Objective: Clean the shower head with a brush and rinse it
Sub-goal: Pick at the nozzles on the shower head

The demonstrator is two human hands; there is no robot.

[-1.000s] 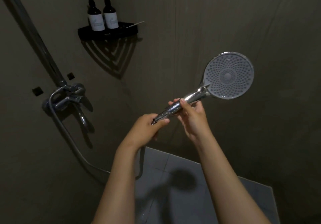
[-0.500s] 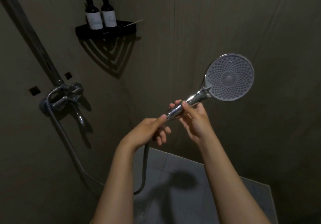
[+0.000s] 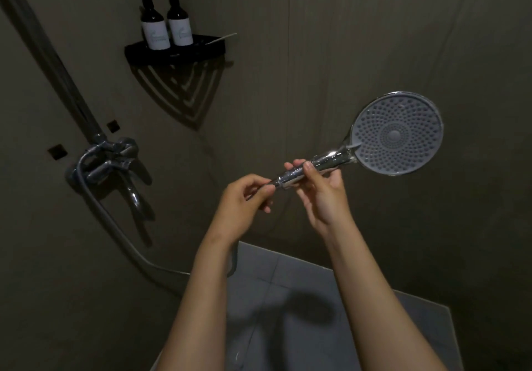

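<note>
A chrome shower head (image 3: 397, 134) with a round grey nozzle face points toward me at the right. My right hand (image 3: 322, 195) grips its shiny handle from below. My left hand (image 3: 244, 198) pinches the lower end of the handle, where the hose (image 3: 115, 226) joins it. The grey hose loops down from the wall tap and passes behind my left forearm. A thin pale stick, possibly a brush handle (image 3: 223, 38), juts from the corner shelf; its tip is hidden.
The chrome mixer tap (image 3: 109, 163) and riser pipe (image 3: 51, 62) are on the left wall. A black corner shelf (image 3: 172, 52) holds two dark pump bottles (image 3: 167, 22). Grey floor tiles (image 3: 288, 313) lie below my arms.
My left hand slid along the handle's end and now pinches the hose joint with its fingertips. The shower head has shifted slightly right and up; my right grip is unchanged.
</note>
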